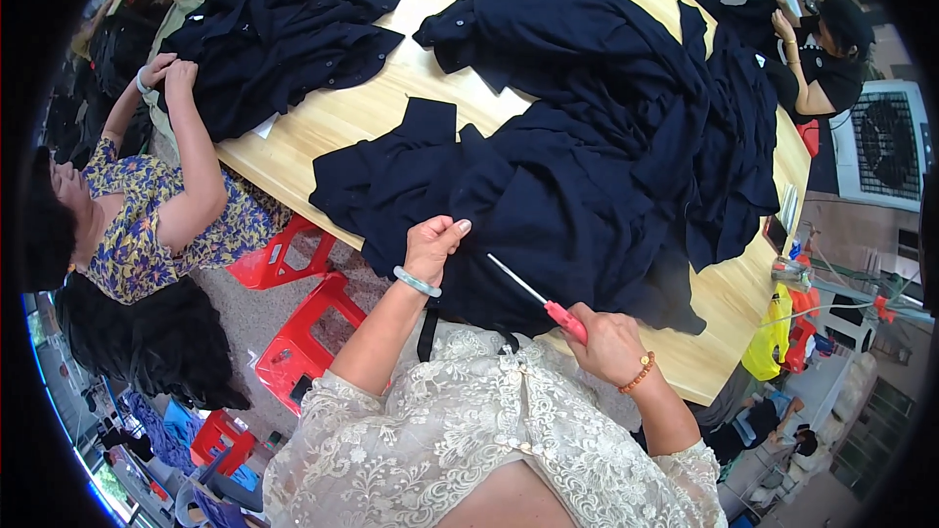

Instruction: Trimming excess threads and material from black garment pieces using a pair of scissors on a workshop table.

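Observation:
A dark navy garment (548, 205) lies crumpled over the near side of the table, its lower folds hanging toward my lap. Over its left part is my left hand (432, 252), closed with thumb and fingers together; whether a bit of cloth is pinched there is hidden. My right hand (606, 344) grips a slim tool (564, 320) by its pinkish-red handle. Its thin metal shaft points up and left, above the cloth and apart from my left hand. Whether it is a pair of closed scissors or a single-shaft tool, I cannot tell.
The pale wooden table (430, 0) bears more dark garments (587, 29) and a buttoned dark shirt (284, 49). At the left a person (176, 196) handles that shirt; another person (831, 49) works far right. Red stools (303, 342) stand left of me. A yellow bag (770, 332) hangs at right.

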### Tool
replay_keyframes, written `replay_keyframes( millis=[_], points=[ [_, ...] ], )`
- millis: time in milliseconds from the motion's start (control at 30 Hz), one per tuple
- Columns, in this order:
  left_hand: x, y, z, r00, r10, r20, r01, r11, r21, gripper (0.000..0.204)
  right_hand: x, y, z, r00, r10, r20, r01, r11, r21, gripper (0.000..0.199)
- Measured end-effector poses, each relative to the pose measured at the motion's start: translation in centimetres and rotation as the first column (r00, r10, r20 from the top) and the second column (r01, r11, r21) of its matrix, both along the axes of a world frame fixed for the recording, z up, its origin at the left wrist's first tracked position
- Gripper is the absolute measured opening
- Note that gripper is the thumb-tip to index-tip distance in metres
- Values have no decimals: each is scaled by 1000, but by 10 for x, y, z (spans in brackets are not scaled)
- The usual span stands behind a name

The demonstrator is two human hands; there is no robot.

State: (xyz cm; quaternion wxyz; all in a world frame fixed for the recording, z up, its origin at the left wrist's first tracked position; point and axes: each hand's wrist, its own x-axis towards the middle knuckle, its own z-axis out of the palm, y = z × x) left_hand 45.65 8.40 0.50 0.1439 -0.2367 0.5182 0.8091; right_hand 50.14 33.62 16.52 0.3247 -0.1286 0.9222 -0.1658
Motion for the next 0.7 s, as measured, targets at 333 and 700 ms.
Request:
replay_keyframes(
  millis=[333,700],
  points=[
    [-13,-16,5,978,-69,199,8,957,290,9,-3,-5,-12,999,-12,-47,6,992,-125,20],
    [-58,-17,4,973,-116,201,24,912,410,11,-21,-11,-11,972,-156,-177,135,983,-122,18]
  ],
)
